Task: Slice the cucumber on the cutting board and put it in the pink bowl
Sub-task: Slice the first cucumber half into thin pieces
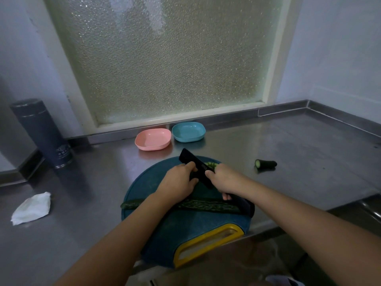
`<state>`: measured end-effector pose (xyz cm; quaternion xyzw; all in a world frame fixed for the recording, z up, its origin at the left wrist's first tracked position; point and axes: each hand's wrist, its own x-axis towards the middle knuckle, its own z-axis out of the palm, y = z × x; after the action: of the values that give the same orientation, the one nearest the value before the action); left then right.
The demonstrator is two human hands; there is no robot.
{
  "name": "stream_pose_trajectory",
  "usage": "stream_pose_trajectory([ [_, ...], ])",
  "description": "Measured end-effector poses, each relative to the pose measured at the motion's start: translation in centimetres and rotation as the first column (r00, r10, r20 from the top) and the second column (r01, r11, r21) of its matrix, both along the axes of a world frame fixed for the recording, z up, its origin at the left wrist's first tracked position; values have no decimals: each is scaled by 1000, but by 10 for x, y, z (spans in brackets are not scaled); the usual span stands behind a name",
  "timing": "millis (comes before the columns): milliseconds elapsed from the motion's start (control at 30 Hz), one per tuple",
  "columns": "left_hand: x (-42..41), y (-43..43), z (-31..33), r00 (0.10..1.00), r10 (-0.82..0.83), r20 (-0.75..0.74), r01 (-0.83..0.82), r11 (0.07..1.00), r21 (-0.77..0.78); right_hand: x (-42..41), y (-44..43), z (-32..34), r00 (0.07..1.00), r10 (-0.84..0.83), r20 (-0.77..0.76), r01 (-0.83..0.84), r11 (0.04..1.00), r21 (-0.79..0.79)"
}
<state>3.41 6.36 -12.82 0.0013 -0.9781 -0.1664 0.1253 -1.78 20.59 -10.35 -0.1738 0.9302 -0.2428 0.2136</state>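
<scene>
A round blue cutting board with a yellow handle lies at the counter's front edge. Across it lies a long dark green cucumber, passing under my left forearm. My right hand grips the handle of a black knife, whose broad blade points away to the left over the board. My left hand curls its fingers and thumb round the blade's left side. Some cut cucumber shows just behind the blade; the rest is hidden. The empty pink bowl sits behind the board.
An empty blue bowl stands right of the pink one, against the window sill. A cucumber end lies on the steel counter to the right. At the left are a dark flask and a crumpled white tissue. A sink edge shows at right.
</scene>
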Motion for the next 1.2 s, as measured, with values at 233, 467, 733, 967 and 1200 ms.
stream_pose_trajectory([
  [233, 1, 1, 2, 1000, 10, 13, -10, 1000, 23, 4, 19, 9, 1000, 4, 2, -4, 1000, 23],
  [467, 1, 1, 2, 1000, 17, 26, -18, 999, 27, 4, 23, 14, 999, -45, 3, 45, 998, -41],
  [733, 0, 0, 2, 999, 11, 34, -12, 999, 31, 7, 24, 19, 999, -34, 8, 34, 998, -47],
  [967, -1, 0, 1, 1000, 10, 19, -10, 1000, 25, 6, 19, 20, 1000, -25, 17, 25, 1000, -9],
  [1200, 1, 1, 2, 1000, 18, 12, -18, 1000, 10, 8, -4, 10, 1000, -13, 2, 13, 996, 84],
])
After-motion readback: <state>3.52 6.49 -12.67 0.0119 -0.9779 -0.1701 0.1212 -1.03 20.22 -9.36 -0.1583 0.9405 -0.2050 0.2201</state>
